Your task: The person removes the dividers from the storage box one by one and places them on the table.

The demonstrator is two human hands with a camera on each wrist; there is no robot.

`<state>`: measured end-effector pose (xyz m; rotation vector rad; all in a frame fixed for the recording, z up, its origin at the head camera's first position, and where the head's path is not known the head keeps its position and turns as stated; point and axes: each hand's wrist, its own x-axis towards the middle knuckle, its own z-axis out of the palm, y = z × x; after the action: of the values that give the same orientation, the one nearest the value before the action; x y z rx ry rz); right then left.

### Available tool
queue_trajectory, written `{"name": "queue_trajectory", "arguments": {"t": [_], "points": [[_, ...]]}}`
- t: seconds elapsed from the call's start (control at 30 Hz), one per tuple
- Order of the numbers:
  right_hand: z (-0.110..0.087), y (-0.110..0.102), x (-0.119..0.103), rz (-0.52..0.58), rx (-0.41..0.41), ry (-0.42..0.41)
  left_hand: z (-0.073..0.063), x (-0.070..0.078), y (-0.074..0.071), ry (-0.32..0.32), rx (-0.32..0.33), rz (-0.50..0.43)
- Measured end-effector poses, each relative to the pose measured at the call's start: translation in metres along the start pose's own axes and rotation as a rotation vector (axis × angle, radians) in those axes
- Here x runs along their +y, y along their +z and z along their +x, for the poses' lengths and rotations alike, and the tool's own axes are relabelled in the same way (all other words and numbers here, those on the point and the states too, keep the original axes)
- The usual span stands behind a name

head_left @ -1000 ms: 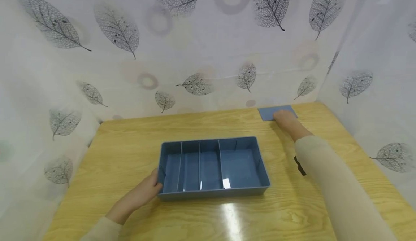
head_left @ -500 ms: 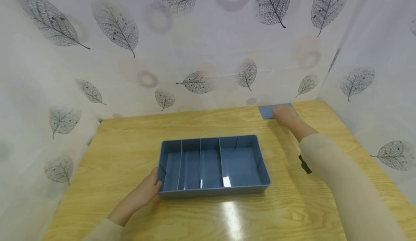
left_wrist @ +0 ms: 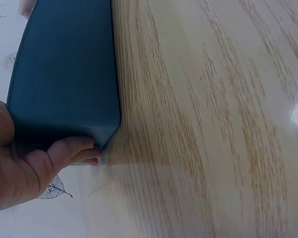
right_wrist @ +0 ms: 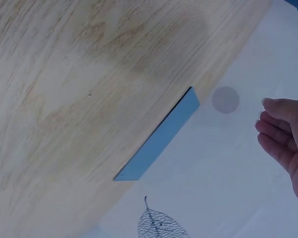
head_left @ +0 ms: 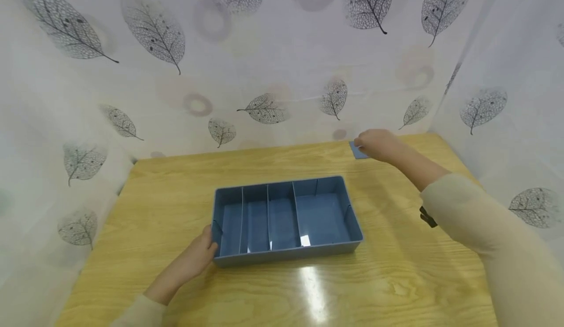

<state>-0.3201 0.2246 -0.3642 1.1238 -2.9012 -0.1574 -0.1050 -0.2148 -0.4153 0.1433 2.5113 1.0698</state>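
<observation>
My left hand [head_left: 196, 254] grips the left end of a blue-grey divided organizer tray [head_left: 291, 256], which lies on the table with its open side up. In the left wrist view the thumb and curled fingers [left_wrist: 72, 148] hold the tray's end near a corner. At the back right, my right hand [head_left: 381, 146] is raised over a thin flat blue panel [head_left: 359, 151] and hides most of it from the head camera. Nothing is between the right fingers, seen loosely bent in the right wrist view. There the panel [right_wrist: 159, 139] lies flat, apart from them.
Thin dividers split the tray into three narrow compartments and one wide compartment. A wooden table [head_left: 176, 195] spreads around it. Leaf-printed white sheeting [head_left: 273, 62] rises along the back and both sides. A small black piece [head_left: 428, 217] shows beside the right sleeve.
The right hand has lifted off the blue panel and moved slightly left. The panel stays in place. The tray has shifted and turned a little in the left hand's grip.
</observation>
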Motion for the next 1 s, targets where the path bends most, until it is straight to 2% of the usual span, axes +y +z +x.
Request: {"name": "queue_trajectory", "arguments": {"t": [0.17, 0.4, 0.67, 0.8, 0.87, 1.0], "points": [[0.003, -0.013, -0.022, -0.053, 0.083, -0.163, 0.001, -0.002, -0.002, 0.015, -0.002, 0.009], [0.004, -0.022, -0.048, -0.124, 0.150, -0.327, 0.002, -0.004, 0.001, 0.036, 0.000, 0.015], [0.009, -0.026, -0.076, -0.129, 0.268, -0.581, 0.001, -0.002, -0.001, 0.017, -0.013, 0.004], [0.012, -0.028, -0.088, -0.088, 0.272, -0.633, 0.002, -0.005, -0.001, 0.042, -0.002, 0.001], [0.014, -0.028, -0.094, -0.082, 0.272, -0.645, 0.004, -0.008, -0.001, 0.070, 0.010, 0.030], [0.016, -0.027, -0.105, -0.112, 0.338, -0.706, 0.004, -0.009, -0.001, 0.063, 0.001, 0.032]]}}
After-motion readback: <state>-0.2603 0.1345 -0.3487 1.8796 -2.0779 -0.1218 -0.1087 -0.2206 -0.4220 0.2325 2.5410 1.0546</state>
